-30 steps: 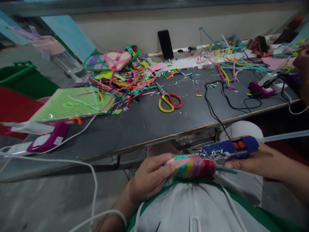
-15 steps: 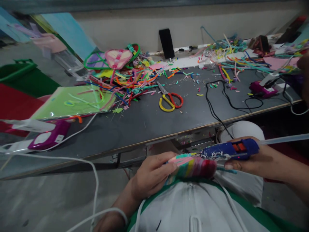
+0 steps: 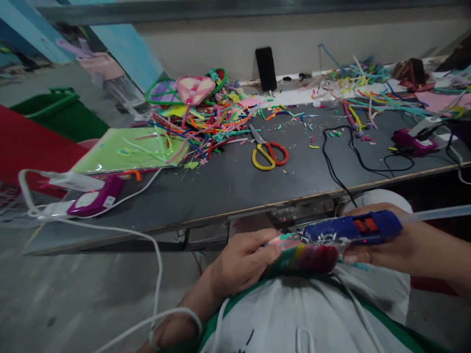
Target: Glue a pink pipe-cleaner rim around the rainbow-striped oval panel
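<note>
A blue hot glue gun [image 3: 342, 229] with an orange-red piece on its side lies along my right hand [image 3: 382, 250], whose fingers are wrapped round it. Out of its back end sticks a long clear glue stick [image 3: 441, 213]. Against my body, my left hand [image 3: 250, 260] pinches a multicoloured striped pipe-cleaner piece [image 3: 312, 259] in green, yellow and dark red. The gun's nozzle end sits over the top edge of this piece, near my left fingertips; whether it touches cannot be made out.
Scissors [image 3: 268, 153] with yellow and red handles lie on the grey table [image 3: 206, 196]. Behind them are a heap of pipe cleaners [image 3: 209, 130], heart-shaped pieces [image 3: 195, 89] and a leaning phone [image 3: 266, 68]. Purple power strips [image 3: 96, 197] and a white cable [image 3: 156, 260] are at left, a black cord [image 3: 327, 162] at right.
The camera view has shifted, so the table and its things appear farther right. Both hands keep their hold, and the glue gun stays over the striped piece, its nozzle slightly nearer my left fingers.
</note>
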`<state>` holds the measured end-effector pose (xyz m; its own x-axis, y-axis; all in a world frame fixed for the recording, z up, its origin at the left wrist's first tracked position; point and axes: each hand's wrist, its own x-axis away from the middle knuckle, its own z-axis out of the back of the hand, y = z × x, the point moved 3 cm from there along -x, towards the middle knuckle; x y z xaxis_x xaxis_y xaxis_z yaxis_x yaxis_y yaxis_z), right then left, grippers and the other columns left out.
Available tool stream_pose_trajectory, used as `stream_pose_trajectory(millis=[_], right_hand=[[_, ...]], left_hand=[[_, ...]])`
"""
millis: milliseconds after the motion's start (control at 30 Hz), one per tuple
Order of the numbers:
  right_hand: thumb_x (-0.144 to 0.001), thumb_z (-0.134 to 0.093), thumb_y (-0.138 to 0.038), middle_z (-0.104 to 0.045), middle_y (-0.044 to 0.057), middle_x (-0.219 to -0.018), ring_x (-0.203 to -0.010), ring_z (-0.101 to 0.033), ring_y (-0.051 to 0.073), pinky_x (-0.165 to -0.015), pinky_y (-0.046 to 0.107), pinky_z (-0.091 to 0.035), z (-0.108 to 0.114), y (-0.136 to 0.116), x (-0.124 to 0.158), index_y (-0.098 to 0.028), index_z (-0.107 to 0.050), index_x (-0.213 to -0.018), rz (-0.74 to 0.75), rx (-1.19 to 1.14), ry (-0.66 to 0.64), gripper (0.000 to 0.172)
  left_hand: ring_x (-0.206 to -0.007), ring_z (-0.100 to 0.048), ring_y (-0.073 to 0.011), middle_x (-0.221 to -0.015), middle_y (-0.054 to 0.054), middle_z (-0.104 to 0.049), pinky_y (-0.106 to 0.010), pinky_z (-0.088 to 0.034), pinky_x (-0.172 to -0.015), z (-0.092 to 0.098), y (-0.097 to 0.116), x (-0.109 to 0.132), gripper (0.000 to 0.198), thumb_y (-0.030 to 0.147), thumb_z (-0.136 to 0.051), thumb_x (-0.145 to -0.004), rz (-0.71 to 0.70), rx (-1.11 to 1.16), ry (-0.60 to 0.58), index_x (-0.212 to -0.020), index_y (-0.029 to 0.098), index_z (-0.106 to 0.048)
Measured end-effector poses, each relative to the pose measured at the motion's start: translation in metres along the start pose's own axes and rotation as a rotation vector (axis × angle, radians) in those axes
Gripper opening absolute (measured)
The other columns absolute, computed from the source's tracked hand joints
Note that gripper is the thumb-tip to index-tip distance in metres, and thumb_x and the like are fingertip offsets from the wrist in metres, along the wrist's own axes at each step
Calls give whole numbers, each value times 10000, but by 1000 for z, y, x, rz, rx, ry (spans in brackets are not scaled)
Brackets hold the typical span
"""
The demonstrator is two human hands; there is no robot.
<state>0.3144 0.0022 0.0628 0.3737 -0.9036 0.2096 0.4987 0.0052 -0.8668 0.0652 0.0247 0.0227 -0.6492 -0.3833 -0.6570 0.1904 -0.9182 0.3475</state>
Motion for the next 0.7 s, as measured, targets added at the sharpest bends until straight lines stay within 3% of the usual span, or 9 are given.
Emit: stream_pose_trajectory(millis=[500,700], right_hand=[[-698,-726,-496,-642,4,-621,-554,-557,142,-493,214,-466,-7,-9,-13,-186,-692,-724,3,108,-41,313],[-669,-746,-489,-665,16,-644,-579,-584,154,-505,225,-500,-10,-1,-11,-182,-690,-739,-115,15,-46,320]], left_hand=[[-788,-674,-129,-967,-94,-693,-188,-533,-678,-3,-1,2,144,128,-454,-897,15,-29,-9,-890,168,-593],[-819,-674,-141,-1011,-122,-680,-214,-545,-686,-4,-3,3,158,95,-462,-879,11,20,-8,-949,150,-592]])
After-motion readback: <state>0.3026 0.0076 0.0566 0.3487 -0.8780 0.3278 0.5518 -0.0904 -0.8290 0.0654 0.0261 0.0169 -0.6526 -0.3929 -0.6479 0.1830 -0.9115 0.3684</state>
